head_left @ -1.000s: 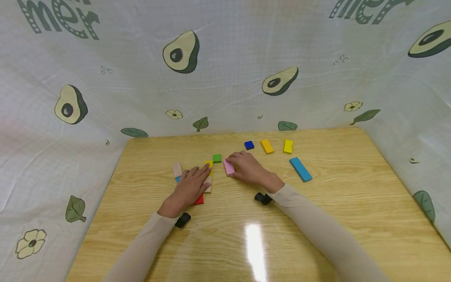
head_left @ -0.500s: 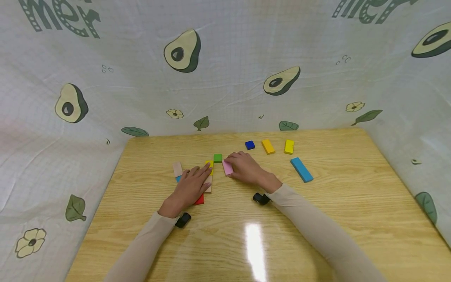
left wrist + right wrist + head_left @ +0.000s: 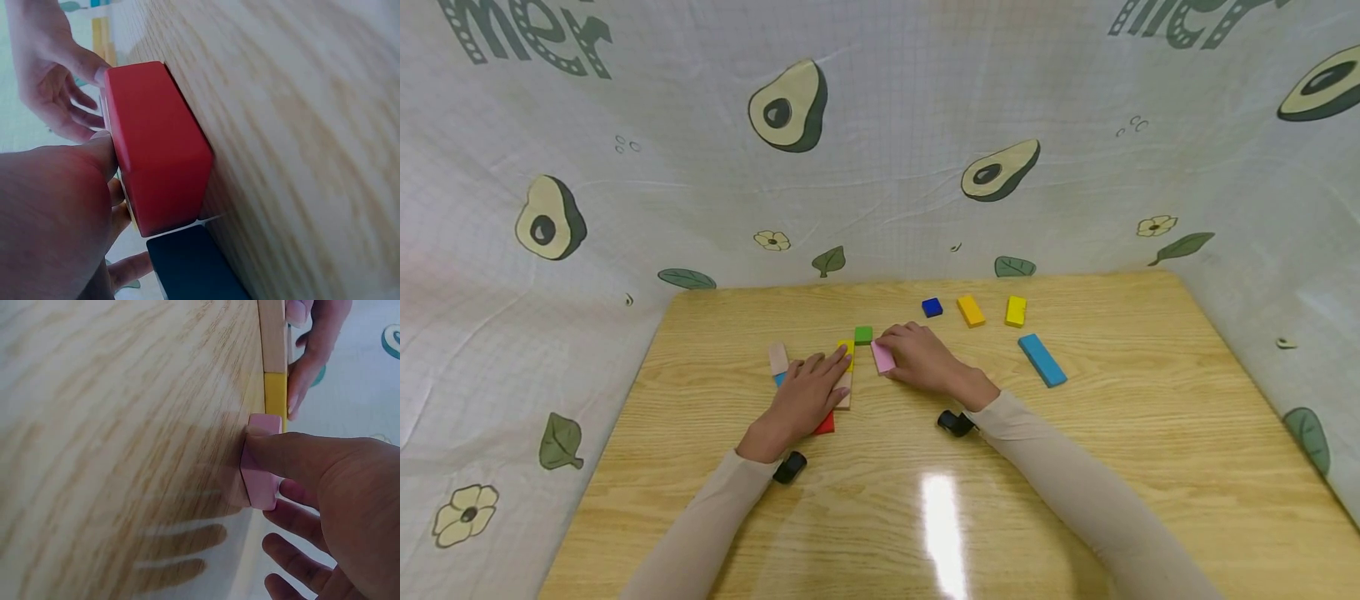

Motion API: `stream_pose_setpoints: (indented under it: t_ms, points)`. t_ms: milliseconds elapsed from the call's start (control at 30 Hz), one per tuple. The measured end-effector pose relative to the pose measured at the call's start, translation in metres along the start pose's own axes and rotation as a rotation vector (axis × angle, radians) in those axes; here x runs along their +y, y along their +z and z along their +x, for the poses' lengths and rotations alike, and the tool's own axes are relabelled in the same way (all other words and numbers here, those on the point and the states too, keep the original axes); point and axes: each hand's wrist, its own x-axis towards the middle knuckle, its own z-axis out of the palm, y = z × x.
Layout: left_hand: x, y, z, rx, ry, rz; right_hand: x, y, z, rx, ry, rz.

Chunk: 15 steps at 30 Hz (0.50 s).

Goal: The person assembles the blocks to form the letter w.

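My right hand [image 3: 921, 357] pinches a pink block [image 3: 883, 357] that lies on the table. The right wrist view has the thumb against one side of that pink block [image 3: 261, 472]. My left hand [image 3: 803, 396] rests with fairly straight, spread fingers over a group of flat blocks. Partly hidden under or beside it are a yellow block [image 3: 848, 351], a plain wooden block [image 3: 844, 397], a red block [image 3: 826, 423] and a blue one [image 3: 779, 379]. Another plain wooden block [image 3: 778, 358] lies at the group's left. A green block [image 3: 863, 336] sits beyond, near the yellow one.
Farther back on the wooden table [image 3: 1037, 467] lie a dark blue block [image 3: 932, 307], an orange block [image 3: 971, 311] and a second yellow block [image 3: 1016, 311]. A long light-blue block [image 3: 1042, 360] lies to the right. A printed cloth [image 3: 880, 167] hangs behind the table.
My right hand has slid the pink block slightly left, closer to the green and yellow blocks. The left hand keeps its place on the group.
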Motion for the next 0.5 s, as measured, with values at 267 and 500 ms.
stream_pose_setpoints:
  t_ms: [267,500]
  points:
    - [0.0002,-0.0010,-0.0009,0.010,-0.002,-0.011,-0.0001,0.0009,0.0005,-0.002,0.011,0.005]
    - [0.0005,-0.0014,-0.0010,0.005,-0.006,-0.017,0.0041,-0.0002,-0.0025,0.019,0.006,-0.003]
